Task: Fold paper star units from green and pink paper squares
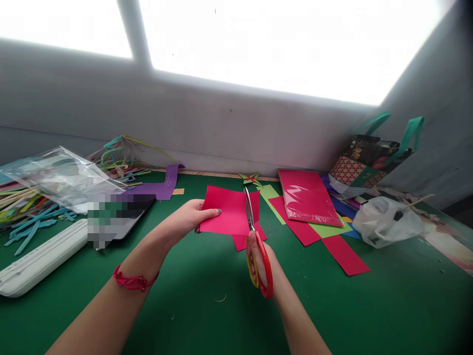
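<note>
Bright red rectangular paper (231, 212), left of the plastic-wrapped red paper pack (310, 195), is pinched in the left hand (195, 215), and its unheld right end could buckle, skewing the cut, if the right hand (260, 259), gripping red-and-yellow-handled metal scissors (252, 223), tilts.

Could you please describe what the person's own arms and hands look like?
Both forearms are bare as far as they show, with no sleeves in view. Above the left hand, the wrist wears a red cord bracelet with small beads. The left thumbnail looks dark grey. No bracelet shows by the right hand.
</note>
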Demonstrator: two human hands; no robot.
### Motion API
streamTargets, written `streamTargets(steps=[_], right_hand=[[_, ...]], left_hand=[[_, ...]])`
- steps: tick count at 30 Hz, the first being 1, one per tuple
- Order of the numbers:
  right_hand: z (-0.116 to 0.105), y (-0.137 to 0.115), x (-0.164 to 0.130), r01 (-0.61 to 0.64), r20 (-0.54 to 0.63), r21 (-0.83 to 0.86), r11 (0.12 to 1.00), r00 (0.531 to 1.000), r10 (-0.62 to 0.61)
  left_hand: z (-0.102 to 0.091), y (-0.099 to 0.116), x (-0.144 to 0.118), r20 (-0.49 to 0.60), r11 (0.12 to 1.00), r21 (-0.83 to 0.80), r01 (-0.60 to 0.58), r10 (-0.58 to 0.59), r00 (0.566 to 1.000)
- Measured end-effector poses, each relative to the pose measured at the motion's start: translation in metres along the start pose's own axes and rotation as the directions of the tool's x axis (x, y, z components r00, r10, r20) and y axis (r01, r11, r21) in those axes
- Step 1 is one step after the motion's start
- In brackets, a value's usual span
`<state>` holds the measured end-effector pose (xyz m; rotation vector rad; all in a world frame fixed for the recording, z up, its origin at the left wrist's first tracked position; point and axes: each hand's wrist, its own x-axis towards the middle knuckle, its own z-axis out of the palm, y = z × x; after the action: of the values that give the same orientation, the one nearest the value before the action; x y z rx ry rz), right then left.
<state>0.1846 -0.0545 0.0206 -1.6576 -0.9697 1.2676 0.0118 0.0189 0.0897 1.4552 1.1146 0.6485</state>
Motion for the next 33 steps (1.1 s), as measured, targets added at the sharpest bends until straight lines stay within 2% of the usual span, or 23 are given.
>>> streamTargets(steps=[3,12,15,21,25,26,28,31,33], right_hand=[[0.001,-0.002,-0.003,0.038,-0.017,0.005,0.999,0.999,-0.038],[0.0,0.0,-0.001,0.018,-0.009,0.019,1.0,1.0,-0.018],[-0.001,0.002,0.002,-0.004,-0.009,0.078,0.997,1.0,0.004],[-0.01,0.003,0.017,-0.046,-0.075,0.197,0.979,0.995,0.061],[-0.014,0.008,0.027,-0.051,-0.061,0.216,0.975,0.996,0.066],[-0.014,0.01,0.029,-0.045,-0.061,0.215,0.976,0.996,0.059],[-0.014,0.014,0.032,-0.048,-0.063,0.209,0.977,0.996,0.063],[-0.014,0.019,0.036,-0.029,-0.088,0.211,0.977,0.995,0.048],[-0.015,0.02,0.038,-0.005,-0.102,0.213,0.977,0.994,0.027]], left_hand=[[-0.001,-0.004,0.003,0.023,1.0,0.002,-0.003,0.003,1.0],[-0.003,-0.007,0.004,0.046,1.0,-0.014,-0.019,0.019,0.999],[-0.008,-0.013,0.01,0.06,0.999,-0.031,-0.017,0.019,0.998],[-0.021,-0.05,0.036,-0.062,0.999,0.029,0.038,-0.036,0.997],[-0.024,-0.081,0.053,-0.132,0.998,0.063,-0.015,0.023,0.991],[-0.024,-0.087,0.056,-0.139,0.992,0.122,-0.02,0.037,0.99],[-0.023,-0.096,0.06,-0.23,0.924,0.383,0.003,0.092,0.969],[-0.02,-0.101,0.061,-0.335,0.662,0.747,0.058,0.3,0.893],[-0.016,-0.101,0.06,-0.308,0.498,0.866,0.051,0.451,0.838]])
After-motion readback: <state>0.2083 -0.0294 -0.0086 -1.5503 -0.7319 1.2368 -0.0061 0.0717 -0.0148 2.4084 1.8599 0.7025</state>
